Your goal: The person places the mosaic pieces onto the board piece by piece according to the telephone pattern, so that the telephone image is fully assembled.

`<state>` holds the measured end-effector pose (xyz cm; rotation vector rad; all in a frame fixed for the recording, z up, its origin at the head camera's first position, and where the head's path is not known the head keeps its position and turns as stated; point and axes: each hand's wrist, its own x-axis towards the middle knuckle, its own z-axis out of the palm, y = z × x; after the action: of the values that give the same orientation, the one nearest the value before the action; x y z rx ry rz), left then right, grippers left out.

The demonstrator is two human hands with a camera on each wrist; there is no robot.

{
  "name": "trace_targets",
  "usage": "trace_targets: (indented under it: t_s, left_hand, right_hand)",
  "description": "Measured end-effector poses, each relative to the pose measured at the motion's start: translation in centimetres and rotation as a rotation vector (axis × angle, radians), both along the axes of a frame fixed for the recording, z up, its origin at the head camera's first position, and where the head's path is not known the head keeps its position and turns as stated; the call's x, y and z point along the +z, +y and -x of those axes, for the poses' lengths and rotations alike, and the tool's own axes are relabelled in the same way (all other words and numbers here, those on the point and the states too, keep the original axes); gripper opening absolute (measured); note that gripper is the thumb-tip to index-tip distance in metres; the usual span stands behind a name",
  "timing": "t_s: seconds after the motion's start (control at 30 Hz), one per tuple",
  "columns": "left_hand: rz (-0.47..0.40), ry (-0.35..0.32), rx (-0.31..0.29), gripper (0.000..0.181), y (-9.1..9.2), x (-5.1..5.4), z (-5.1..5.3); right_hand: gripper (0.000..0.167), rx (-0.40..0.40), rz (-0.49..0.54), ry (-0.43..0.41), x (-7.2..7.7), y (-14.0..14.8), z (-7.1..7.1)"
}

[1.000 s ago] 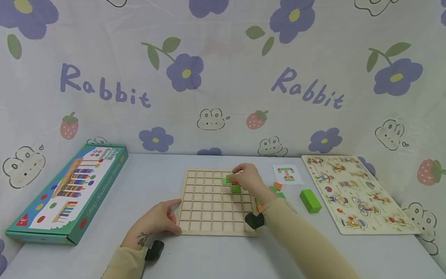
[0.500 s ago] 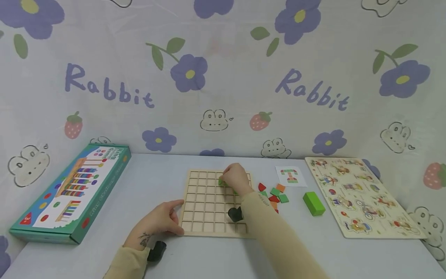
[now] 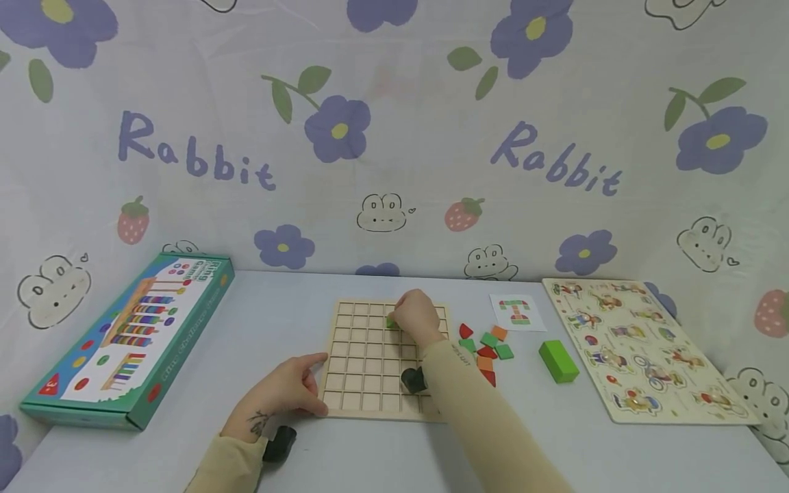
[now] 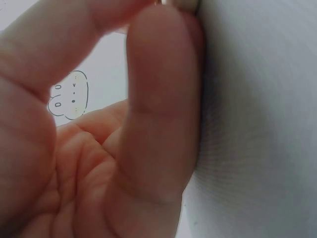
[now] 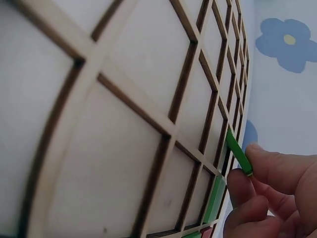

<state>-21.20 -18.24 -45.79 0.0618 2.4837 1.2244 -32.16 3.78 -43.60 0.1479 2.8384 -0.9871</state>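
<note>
A wooden grid board (image 3: 355, 368) lies flat on the white table. At its left side my left hand (image 3: 285, 390) rests thumb and index fingertips against the frame. In the left wrist view, the extended thumb (image 4: 161, 89) reaches the board's edge. Over the upper part of the grid, my right hand (image 3: 418, 318) pinches a small green tile (image 5: 239, 154) between thumb and fingers. That tile is tilted, its lower end at a cell. Beside it another green tile (image 5: 214, 201) sits in the grid, with a red piece (image 5: 206, 232) partly visible. My right hand covers these cells in the head view.
Loose red, green and orange tiles (image 3: 487, 352) lie right of the board. A pattern card (image 3: 518, 312), a green block (image 3: 558, 361) and a picture puzzle board (image 3: 641, 349) are farther right. A boxed ring game (image 3: 132, 335) lies at the left.
My right hand has shifted left over the grid with the green tile, uncovering the loose tiles on the right. My left hand stays at the board's edge. The head view has turned slightly.
</note>
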Motion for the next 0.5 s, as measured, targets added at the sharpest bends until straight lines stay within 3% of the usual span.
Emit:
trace_targets:
  t_s: [0.33, 0.4, 0.5]
  left_hand:
    - [0.015, 0.009, -0.005, 0.094, 0.08, 0.07, -0.19]
    - [0.012, 0.007, -0.003, 0.094, 0.09, 0.04, -0.15]
    - [0.015, 0.01, -0.002, 0.094, 0.04, -0.03, -0.16]
  right_hand:
    - [0.016, -0.002, -0.106, 0.016, -0.57, -0.5, 0.07]
    - [0.014, -0.001, -0.083, 0.025, -0.69, -0.44, 0.01]
    - [0.016, -0.01, 0.06, 0.051, -0.76, -0.01, -0.23]
